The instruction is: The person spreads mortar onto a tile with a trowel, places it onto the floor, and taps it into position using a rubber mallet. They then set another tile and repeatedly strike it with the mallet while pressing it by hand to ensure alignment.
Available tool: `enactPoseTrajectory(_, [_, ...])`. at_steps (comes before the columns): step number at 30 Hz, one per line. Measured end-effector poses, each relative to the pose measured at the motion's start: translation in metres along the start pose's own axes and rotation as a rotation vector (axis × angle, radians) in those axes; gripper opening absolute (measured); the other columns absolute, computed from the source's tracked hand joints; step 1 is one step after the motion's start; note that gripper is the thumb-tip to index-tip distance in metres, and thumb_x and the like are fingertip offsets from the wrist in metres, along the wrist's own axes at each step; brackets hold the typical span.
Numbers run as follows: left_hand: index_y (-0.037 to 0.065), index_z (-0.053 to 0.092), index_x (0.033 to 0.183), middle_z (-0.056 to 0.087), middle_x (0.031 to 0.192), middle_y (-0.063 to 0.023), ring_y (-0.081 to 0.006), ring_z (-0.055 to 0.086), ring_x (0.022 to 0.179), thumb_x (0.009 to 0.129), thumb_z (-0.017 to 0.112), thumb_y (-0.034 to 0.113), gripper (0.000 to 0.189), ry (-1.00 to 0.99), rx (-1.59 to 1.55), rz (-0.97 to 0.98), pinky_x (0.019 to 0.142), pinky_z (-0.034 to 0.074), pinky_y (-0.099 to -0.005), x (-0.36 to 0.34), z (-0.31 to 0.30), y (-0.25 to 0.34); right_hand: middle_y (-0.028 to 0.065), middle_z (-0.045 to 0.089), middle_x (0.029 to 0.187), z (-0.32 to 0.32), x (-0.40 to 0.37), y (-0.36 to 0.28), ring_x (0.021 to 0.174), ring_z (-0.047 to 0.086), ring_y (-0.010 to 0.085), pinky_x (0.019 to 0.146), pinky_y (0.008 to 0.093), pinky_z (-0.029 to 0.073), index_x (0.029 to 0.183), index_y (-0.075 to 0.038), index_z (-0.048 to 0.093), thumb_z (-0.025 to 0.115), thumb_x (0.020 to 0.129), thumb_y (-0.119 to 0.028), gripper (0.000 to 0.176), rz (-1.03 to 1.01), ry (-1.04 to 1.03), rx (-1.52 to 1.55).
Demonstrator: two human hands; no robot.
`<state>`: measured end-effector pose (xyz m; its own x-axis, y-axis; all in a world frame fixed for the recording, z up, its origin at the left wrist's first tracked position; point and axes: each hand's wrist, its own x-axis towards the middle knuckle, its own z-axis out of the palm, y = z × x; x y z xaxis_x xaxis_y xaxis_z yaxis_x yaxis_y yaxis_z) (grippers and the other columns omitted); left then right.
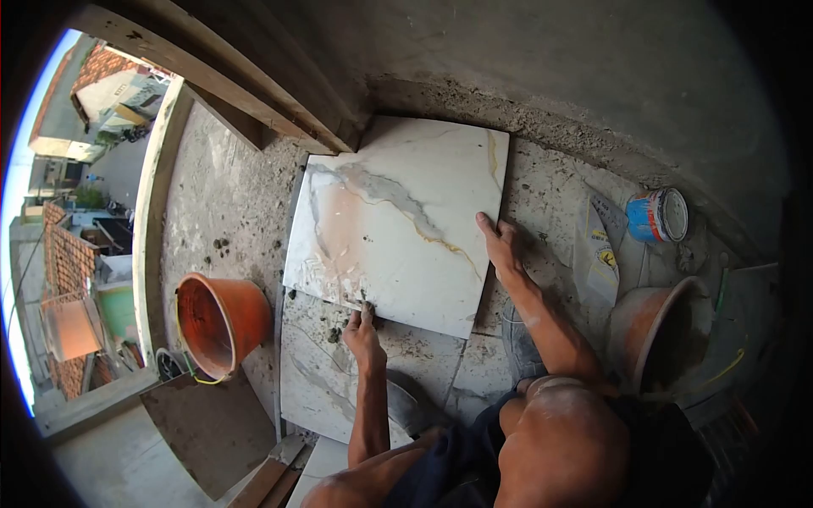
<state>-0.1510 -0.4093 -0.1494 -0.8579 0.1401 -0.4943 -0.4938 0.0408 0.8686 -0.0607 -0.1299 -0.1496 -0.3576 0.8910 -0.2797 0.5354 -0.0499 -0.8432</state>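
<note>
A large square tile (398, 220), white with grey and gold marble veining, lies in front of me against the corner of the wall. Wet smears and bits of mortar mark its lower left part. My right hand (503, 245) grips the tile's right edge, with the thumb on the top face. At the near edge, my left hand (365, 340) is closed on the tile, its fingertips partly hidden by the rim. Crumbs of mortar lie on the floor beside that hand.
Left of the tile, an orange bucket (241, 317) lies tilted near a dark square board (212, 427). To the right are a paint can (648, 217), a printed bag (598, 250) and another mortar-stained bucket (648, 326). A wooden frame (254, 76) borders the far left corner.
</note>
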Motion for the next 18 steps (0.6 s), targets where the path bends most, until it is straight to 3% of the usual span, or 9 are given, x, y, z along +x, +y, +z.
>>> enactPoseTrajectory(3, [-0.009,0.061,0.107,0.064,0.09,-0.0023,-0.0064,0.053,0.073,0.089,0.059,0.009,0.025,0.05,0.08,-0.087,0.065,0.042,-0.0211,0.002,0.002,0.01,0.018,0.064,0.07,-0.002,0.007,0.006,0.064,0.062,0.026,0.059,0.0361,0.046,0.082,0.007,0.065,0.056,0.086,-0.048,0.056,0.004,-0.022,0.011])
enactPoseTrajectory(5, [-0.009,0.064,0.097,0.063,0.082,-0.0013,-0.0052,0.051,0.071,0.087,0.061,0.01,0.021,0.048,0.152,-0.156,0.064,0.04,-0.0194,0.002,0.006,0.021,0.0189,0.064,0.07,-0.005,0.006,-0.001,0.063,0.062,0.0268,0.059,0.037,0.046,0.078,0.006,0.065,0.054,0.086,-0.052,0.06,0.046,-0.045,-0.023])
enactPoseTrajectory(6, [-0.008,0.067,0.088,0.061,0.072,0.0008,-0.0045,0.047,0.062,0.085,0.064,0.011,0.02,0.076,0.173,-0.109,0.057,0.037,-0.02,0.007,0.005,0.017,0.0189,0.064,0.07,-0.008,0.007,-0.004,0.063,0.062,0.0268,0.059,0.037,0.046,0.078,0.006,0.065,0.054,0.086,-0.052,0.06,0.032,-0.067,-0.03])
enactPoseTrajectory(8, [-0.007,0.067,0.083,0.058,0.067,0.0021,-0.0045,0.044,0.059,0.085,0.065,0.013,0.02,0.064,0.22,-0.116,0.054,0.035,-0.0211,0.015,-0.005,0.015,0.0197,0.063,0.068,-0.012,0.009,-0.009,0.062,0.062,0.0285,0.058,0.0381,0.046,0.074,0.006,0.065,0.051,0.086,-0.055,0.064,0.05,-0.085,-0.296])
enactPoseTrajectory(11, [-0.005,0.065,0.07,0.05,0.056,0.0057,-0.0053,0.038,0.051,0.084,0.067,0.016,0.026,0.046,0.229,-0.132,0.046,0.031,-0.0251,0.012,0.0,0.021,0.0205,0.062,0.065,-0.017,0.012,-0.012,0.06,0.061,0.0309,0.057,0.0395,0.045,0.071,0.006,0.064,0.049,0.085,-0.058,0.068,-0.008,-0.102,-0.431])
enactPoseTrajectory(12, [-0.005,0.064,0.069,0.049,0.054,0.004,-0.0061,0.037,0.05,0.084,0.067,0.02,0.029,0.054,0.332,-0.093,0.046,0.031,-0.0265,0.012,0.002,0.022,0.0137,0.061,0.068,-0.02,0.012,-0.017,0.063,0.056,0.0211,0.062,0.0336,0.045,0.077,0.009,0.064,0.054,0.083,-0.058,0.068,0.035,-0.131,-0.422])
enactPoseTrajectory(14, [-0.005,0.064,0.067,0.048,0.052,0.0024,-0.0069,0.037,0.05,0.084,0.067,0.023,0.033,0.073,0.437,-0.053,0.046,0.032,-0.0279,0.016,-0.002,0.022,0.0133,0.061,0.067,-0.02,0.019,-0.013,0.06,0.056,0.0204,0.059,0.0331,0.045,0.076,0.009,0.063,0.054,0.083,-0.057,0.067,0.062,-0.161,-0.429])
enactPoseTrajectory(16, [-0.005,0.065,0.069,0.052,0.05,-0.0047,-0.0114,0.045,0.046,0.082,0.067,0.033,0.04,-0.001,0.611,-0.059,0.047,0.037,-0.0318,0.023,-0.008,0.019,0.012,0.06,0.066,-0.022,0.021,-0.015,0.053,0.057,0.0182,0.048,0.0303,0.047,0.076,0.009,0.063,0.056,0.084,-0.055,0.064,0.115,-0.21,-0.41])
enactPoseTrajectory(18, [-0.004,0.066,0.069,0.054,0.05,-0.0091,-0.0155,0.05,0.046,0.08,0.067,0.037,0.042,-0.048,0.738,-0.074,0.049,0.039,-0.0336,0.027,-0.006,0.028,0.0124,0.06,0.066,-0.026,0.023,-0.02,0.051,0.058,0.0181,0.045,0.0296,0.049,0.077,0.009,0.063,0.056,0.084,-0.053,0.063,0.167,-0.237,-0.368])
